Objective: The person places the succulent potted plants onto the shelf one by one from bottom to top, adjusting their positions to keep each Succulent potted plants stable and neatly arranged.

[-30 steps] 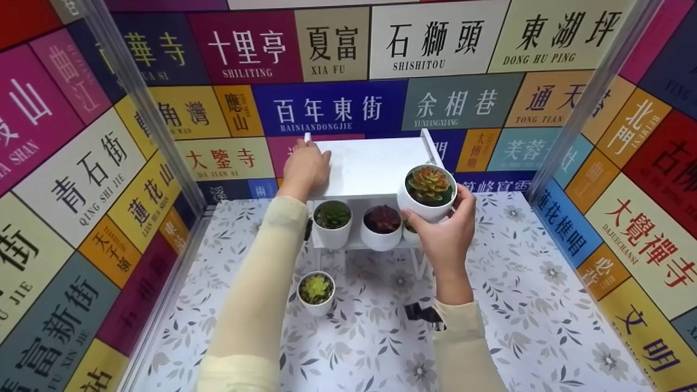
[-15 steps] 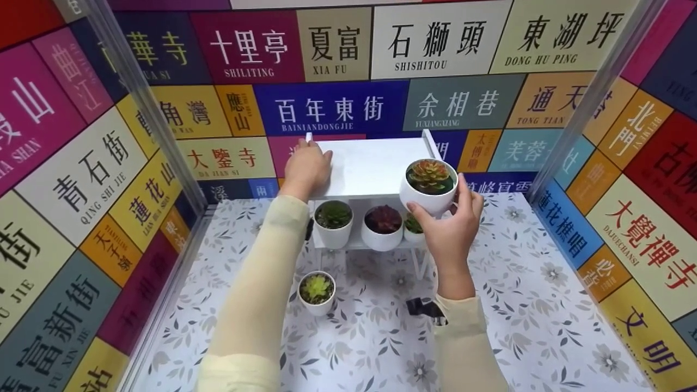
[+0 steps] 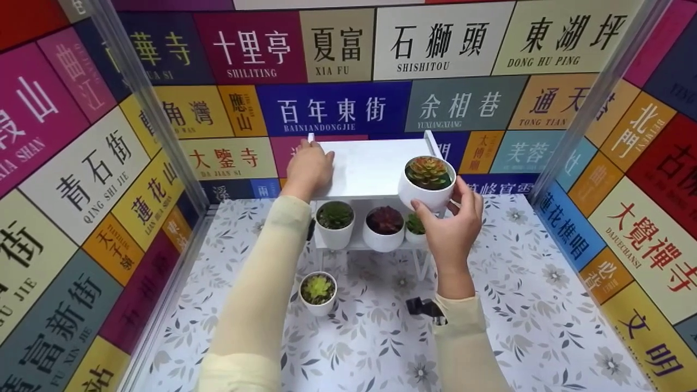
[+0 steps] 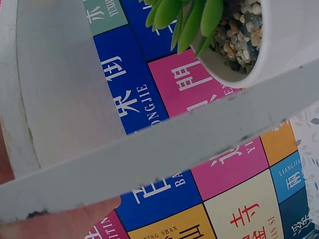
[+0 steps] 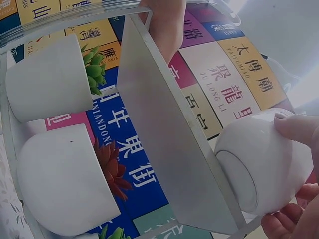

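Note:
A white two-tier plant shelf (image 3: 370, 166) stands against the back wall. My left hand (image 3: 310, 170) grips the left side of its top board. With thumb and fingers, my right hand (image 3: 454, 228) holds a round white pot (image 3: 427, 197) of orange-green succulent at the board's right front corner. In the right wrist view, the base of that potted succulent (image 5: 264, 164) is right at the board's edge, slightly tilted. On the lower tier sit a dark green succulent (image 3: 335, 237), a dark red succulent (image 3: 383, 239) and a smaller green succulent (image 3: 416, 238), partly hidden by my right hand.
A small pot with a yellow-green succulent (image 3: 318, 296) stands on the floral-patterned tabletop (image 3: 370, 337), in front of the shelf at left. Colourful sign-printed walls (image 3: 332, 109) enclose the back and both sides, with clear corner strips (image 3: 144, 103).
The right hand's pot has tipped more upright and risen slightly, uncovering more of the small green succulent below. My left hand keeps its place on the shelf.

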The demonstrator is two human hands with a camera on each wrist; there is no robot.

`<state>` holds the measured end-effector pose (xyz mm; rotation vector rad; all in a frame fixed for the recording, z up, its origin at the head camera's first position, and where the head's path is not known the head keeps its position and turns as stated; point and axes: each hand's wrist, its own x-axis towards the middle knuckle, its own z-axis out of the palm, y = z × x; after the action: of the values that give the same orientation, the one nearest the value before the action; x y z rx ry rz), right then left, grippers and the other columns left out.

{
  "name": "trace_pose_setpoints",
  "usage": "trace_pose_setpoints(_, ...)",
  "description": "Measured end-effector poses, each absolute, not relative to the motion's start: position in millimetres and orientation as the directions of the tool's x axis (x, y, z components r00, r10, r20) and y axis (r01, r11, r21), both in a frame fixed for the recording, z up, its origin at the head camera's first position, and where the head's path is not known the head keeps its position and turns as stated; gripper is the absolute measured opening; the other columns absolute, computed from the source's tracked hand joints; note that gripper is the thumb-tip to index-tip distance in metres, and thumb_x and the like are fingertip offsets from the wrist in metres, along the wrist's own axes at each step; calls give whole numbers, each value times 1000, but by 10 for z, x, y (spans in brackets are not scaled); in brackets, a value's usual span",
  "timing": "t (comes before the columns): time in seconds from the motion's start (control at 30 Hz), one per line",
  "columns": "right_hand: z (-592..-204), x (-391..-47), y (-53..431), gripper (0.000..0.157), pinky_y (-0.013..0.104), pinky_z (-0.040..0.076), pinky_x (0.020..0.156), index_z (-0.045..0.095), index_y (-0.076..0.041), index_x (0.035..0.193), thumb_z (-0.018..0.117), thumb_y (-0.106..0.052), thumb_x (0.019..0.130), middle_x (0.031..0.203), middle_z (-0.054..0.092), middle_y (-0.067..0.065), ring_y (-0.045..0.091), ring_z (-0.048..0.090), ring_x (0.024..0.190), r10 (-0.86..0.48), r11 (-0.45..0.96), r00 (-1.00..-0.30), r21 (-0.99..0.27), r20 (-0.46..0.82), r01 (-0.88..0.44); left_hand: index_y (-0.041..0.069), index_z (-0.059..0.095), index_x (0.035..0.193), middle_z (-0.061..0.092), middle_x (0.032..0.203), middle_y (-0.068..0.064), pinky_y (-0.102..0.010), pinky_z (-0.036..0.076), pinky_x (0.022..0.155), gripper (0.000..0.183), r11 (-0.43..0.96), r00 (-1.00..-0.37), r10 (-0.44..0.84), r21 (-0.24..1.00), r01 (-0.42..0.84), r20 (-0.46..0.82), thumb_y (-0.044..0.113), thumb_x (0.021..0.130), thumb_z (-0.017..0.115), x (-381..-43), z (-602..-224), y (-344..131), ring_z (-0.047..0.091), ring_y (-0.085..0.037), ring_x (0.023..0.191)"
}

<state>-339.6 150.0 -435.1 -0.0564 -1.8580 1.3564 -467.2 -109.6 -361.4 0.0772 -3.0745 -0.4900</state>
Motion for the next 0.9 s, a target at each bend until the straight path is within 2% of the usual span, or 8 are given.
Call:
trace_pose_setpoints(0.2,-4350,-3418,1499,84,34,62,100,62,-2,145,101,-22,73,129,60,15,17,64,117,479,420,-654,-807,585,-415,-7,22,166,16,176,-26,-49,25,135,75,947,-998,-60,318,-51,19,46,115,32,-4682,-3621,-1103,22,-39,164)
trace_pose_setpoints(0.47,-4343,-3442,1494,81,23,61,97,64,-1,143,100,-23,74,127,62,17,17,65,115,485,435,-643,-801,593,-410,-7,22,166,17,176,-26,-48,24,135,74,948,-998,-49,317,-39,25,46,115,32,-4687,-3631,-1096,23,-39,164)
trace_pose_setpoints(0.7,-4331,-3474,1480,79,38,63,99,65,2,142,99,-22,75,125,63,19,22,67,114,486,439,-635,-796,601,-417,-9,27,164,22,174,-29,-50,29,133,73,951,-997,-51,306,-32,54,45,115,34,-4687,-3645,-1104,29,-41,162)
trace_pose_setpoints(0.83,-4341,-3494,1477,79,40,63,99,65,1,143,99,-23,76,124,63,18,20,66,114,487,436,-637,-799,597,-415,-9,26,164,21,174,-29,-49,25,135,74,949,-998,-45,315,-26,53,45,115,34,-4679,-3636,-1101,27,-42,163)
trace_pose_setpoints(0.9,-4344,-3503,1476,79,40,63,99,65,2,142,99,-23,76,124,63,18,19,66,113,488,434,-638,-800,596,-415,-9,27,164,22,174,-30,-50,27,134,73,949,-997,-44,316,-21,64,45,115,35,-4677,-3636,-1103,28,-42,162)
